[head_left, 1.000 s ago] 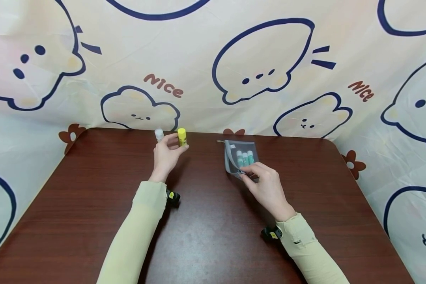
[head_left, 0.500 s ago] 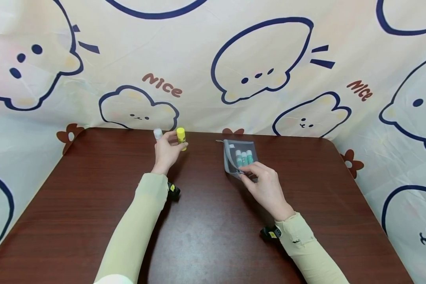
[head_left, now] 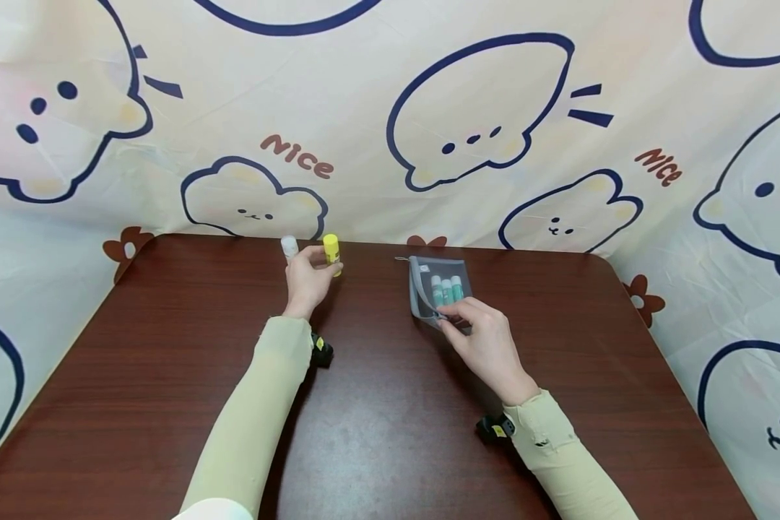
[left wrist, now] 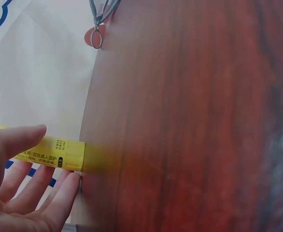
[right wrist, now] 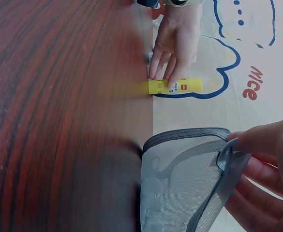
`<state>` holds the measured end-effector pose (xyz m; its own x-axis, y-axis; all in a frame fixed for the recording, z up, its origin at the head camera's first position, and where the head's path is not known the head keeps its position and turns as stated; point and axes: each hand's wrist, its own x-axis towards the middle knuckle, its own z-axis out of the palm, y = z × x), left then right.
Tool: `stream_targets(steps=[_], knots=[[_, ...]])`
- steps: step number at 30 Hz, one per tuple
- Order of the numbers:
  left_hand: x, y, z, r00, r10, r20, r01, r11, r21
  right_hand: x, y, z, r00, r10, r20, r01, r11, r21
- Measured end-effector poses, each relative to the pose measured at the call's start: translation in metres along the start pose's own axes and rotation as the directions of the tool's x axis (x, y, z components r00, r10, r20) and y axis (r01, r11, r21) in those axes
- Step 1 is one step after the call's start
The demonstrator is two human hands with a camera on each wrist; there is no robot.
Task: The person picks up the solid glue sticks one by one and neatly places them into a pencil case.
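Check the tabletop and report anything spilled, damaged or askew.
Nothing stands out: no spill or damage shows. The left hand holds a yellow cylindrical tube upright; the right hand pinches a grey mesh pouch with three white-capped teal tubes inside.

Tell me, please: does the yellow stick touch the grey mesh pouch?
Apart. The head view shows brown tabletop between the yellow stick, held in the left hand, and the grey mesh pouch, held by the right hand.

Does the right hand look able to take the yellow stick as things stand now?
Probably not: the right hand is occupied gripping the grey mesh pouch, and the left hand holds the yellow stick.
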<state>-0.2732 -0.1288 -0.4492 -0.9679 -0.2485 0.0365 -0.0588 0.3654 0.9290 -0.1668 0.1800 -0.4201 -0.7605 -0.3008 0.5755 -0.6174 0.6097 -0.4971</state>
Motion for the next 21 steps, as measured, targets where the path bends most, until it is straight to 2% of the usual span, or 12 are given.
stream_targets(steps=[15,21], knots=[[0.0004,-0.0014,-0.0008,1.000,-0.025,0.008,0.025,1.000,-0.009,-0.0004,-0.0005,-0.0009,1.000,0.008,0.009,-0.008,1.000,-0.005],[0.0000,0.0010,-0.0016,1.000,0.016,0.014,-0.016,1.000,0.010,-0.0001,0.0000,-0.0018,1.000,0.009,0.010,-0.009,1.000,-0.015]])
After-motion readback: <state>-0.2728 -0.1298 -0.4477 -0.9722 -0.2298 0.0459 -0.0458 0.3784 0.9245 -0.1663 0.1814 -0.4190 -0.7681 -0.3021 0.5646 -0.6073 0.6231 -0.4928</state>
